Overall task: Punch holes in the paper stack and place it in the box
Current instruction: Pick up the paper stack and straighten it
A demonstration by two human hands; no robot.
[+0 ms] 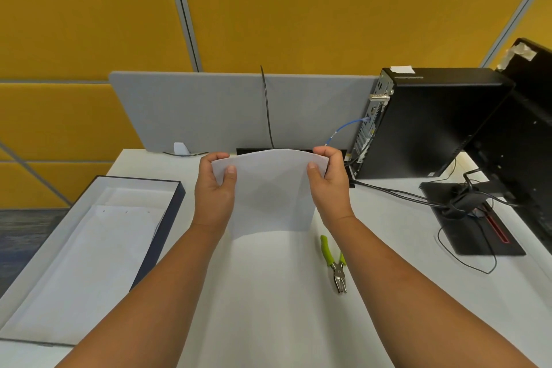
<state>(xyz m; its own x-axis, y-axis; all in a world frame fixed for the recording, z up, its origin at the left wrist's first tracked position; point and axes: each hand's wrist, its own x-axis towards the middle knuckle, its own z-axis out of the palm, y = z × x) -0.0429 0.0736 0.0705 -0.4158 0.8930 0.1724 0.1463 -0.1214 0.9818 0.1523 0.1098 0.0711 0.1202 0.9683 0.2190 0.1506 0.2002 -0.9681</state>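
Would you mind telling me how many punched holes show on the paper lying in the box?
3: small dots in a row along the far edge of the paper in the box, left to right. Others may be too faint to see.

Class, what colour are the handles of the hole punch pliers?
Lime green handles, seen in the head view.

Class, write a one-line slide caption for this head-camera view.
Both hands, left hand and right hand, hold the paper stack upright on the desk.

box [176, 200] – left | paper stack [268, 188] – centre | hole punch [336, 263] – right, on table [268, 293]
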